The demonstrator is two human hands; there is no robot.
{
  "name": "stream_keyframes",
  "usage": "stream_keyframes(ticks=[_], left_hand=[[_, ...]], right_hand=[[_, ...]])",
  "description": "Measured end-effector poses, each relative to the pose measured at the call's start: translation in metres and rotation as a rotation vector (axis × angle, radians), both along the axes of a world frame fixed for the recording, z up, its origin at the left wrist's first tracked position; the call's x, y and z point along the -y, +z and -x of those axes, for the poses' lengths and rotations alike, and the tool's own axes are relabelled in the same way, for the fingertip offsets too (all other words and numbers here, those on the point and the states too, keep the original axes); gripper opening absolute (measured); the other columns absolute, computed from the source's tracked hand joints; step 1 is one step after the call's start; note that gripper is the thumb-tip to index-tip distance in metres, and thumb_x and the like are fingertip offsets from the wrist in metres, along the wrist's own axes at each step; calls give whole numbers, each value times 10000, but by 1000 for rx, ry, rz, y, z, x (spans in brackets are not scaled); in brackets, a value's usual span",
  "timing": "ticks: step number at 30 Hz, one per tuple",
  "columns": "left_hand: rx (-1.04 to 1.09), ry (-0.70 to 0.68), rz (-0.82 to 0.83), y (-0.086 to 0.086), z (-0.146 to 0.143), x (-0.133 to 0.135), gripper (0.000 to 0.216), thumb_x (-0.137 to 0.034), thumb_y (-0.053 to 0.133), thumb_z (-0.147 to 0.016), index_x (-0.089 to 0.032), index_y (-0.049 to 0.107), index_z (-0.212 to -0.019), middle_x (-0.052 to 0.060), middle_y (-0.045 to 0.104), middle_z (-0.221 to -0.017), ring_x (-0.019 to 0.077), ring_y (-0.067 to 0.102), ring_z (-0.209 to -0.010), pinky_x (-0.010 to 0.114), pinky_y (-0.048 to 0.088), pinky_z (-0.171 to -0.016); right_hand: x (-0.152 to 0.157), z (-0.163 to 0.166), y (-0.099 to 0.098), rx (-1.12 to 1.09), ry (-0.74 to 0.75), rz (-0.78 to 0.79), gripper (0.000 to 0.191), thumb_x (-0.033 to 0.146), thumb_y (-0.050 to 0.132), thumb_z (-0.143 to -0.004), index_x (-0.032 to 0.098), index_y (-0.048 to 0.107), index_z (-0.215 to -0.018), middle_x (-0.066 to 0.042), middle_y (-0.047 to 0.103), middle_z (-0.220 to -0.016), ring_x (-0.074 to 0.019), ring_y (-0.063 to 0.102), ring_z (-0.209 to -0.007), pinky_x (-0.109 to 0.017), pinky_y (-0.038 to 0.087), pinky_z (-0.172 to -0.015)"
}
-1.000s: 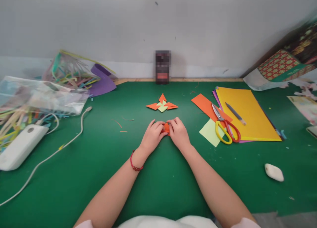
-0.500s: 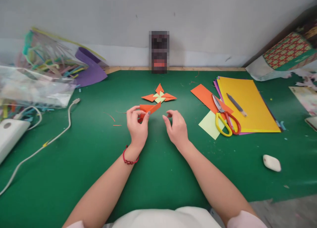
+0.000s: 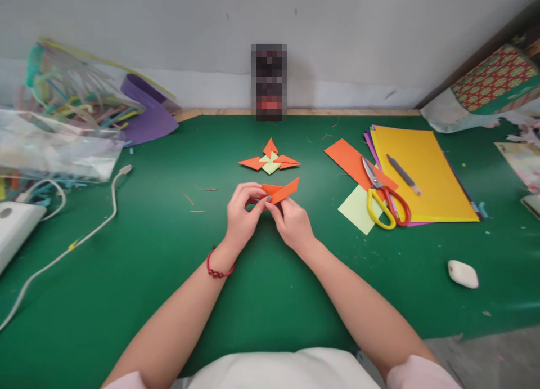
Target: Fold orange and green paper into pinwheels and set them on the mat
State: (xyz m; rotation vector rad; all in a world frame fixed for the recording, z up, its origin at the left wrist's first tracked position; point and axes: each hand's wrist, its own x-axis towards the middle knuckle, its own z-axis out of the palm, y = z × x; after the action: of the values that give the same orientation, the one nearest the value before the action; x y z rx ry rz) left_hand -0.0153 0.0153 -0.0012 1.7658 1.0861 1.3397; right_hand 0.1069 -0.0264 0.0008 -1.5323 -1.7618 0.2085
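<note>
A folded orange paper piece (image 3: 280,191) is held just above the green mat (image 3: 270,276) at the centre. My left hand (image 3: 241,215), with a red bead bracelet at the wrist, pinches its left end. My right hand (image 3: 292,223) pinches its lower middle edge. Both hands have their fingers closed on the paper. Just beyond it lies a folded pinwheel star (image 3: 270,160) of orange and pale green paper.
Scissors (image 3: 383,200) with yellow and red handles lie on an orange sheet (image 3: 350,159) and a pale green square (image 3: 358,211). A pencil (image 3: 403,175) rests on stacked yellow paper (image 3: 422,175). A white eraser (image 3: 463,273) is at right. Bags of paper strips (image 3: 63,130), a cable (image 3: 84,237) and a white device (image 3: 14,228) are at left.
A second ago both hands pressed the orange piece down on the mat. My left hand then lifted it alone, and now my right hand has come back and taken hold of it too.
</note>
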Motion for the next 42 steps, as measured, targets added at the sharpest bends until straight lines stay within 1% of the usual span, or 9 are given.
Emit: stream_keyframes(ticks=[4,13,15,18,24,31,34,38,42], left_hand=[[123,-42,102,-6,0,-2,345,-325,651,-781,-221,530,-1087,26,604,-960,84,616,-685,218,531,-633],[142,-99,196,-1,-3,0,474,-352,658,-774,-223,486,-1196,12,633,-821,125,633,-724,246,529,-665],[156,-150,254,-1,-4,0,428,-385,642,-778,-210,512,-1147,14,638,-797,125,626,-697,240,523,-634],[123,-229,327,0,-4,-1,275,-438,602,-792,-181,585,-888,3,617,-713,103,583,-596,219,497,-564],[68,-304,427,2,-1,-2,356,-521,570,-787,-172,558,-715,-38,504,-518,80,478,-448,200,418,-460],[-129,-501,487,11,1,1,366,-492,546,-803,-178,488,-625,-53,475,-462,67,416,-395,190,341,-420],[-258,-431,384,9,-1,5,348,-447,476,-856,-184,481,-628,-53,470,-464,78,423,-417,196,337,-445],[-605,-173,13,5,-6,13,340,-328,335,-938,-184,514,-687,-6,544,-571,118,489,-522,236,342,-527],[-914,-74,-256,6,-11,24,349,-293,305,-954,-167,539,-727,49,575,-628,173,543,-603,290,348,-586]], right_hand=[[0,0,2,-11,65,10,414,328,229,-979,176,540,-753,-36,583,-604,-139,520,-553,-258,378,-561],[-1,-3,-1,-4,59,-27,330,247,265,-961,200,453,-695,-20,528,-582,-141,495,-543,-266,383,-566],[-2,-3,0,-36,47,-49,315,243,275,-960,202,444,-697,-17,522,-582,-138,490,-537,-262,381,-561],[-2,-3,0,-80,37,-68,301,240,285,-956,204,440,-701,-11,520,-583,-130,478,-528,-256,377,-553],[0,-5,2,-181,12,-65,310,276,331,-929,202,460,-657,-12,532,-588,-122,478,-539,-254,364,-548],[-4,-8,-2,-696,-39,169,465,501,406,-872,212,385,-510,40,395,-452,-90,372,-413,-235,312,-439],[-7,-7,-6,-889,-42,242,518,595,411,-837,217,349,-489,55,343,-426,-81,320,-386,-228,284,-393],[-12,-7,-5,-1012,-156,275,555,656,424,-797,234,287,-463,68,285,-383,-76,279,-346,-235,239,-344],[-14,-8,-2,-1024,-226,254,538,637,487,-770,231,314,-464,67,316,-383,-74,302,-349,-237,255,-349]])
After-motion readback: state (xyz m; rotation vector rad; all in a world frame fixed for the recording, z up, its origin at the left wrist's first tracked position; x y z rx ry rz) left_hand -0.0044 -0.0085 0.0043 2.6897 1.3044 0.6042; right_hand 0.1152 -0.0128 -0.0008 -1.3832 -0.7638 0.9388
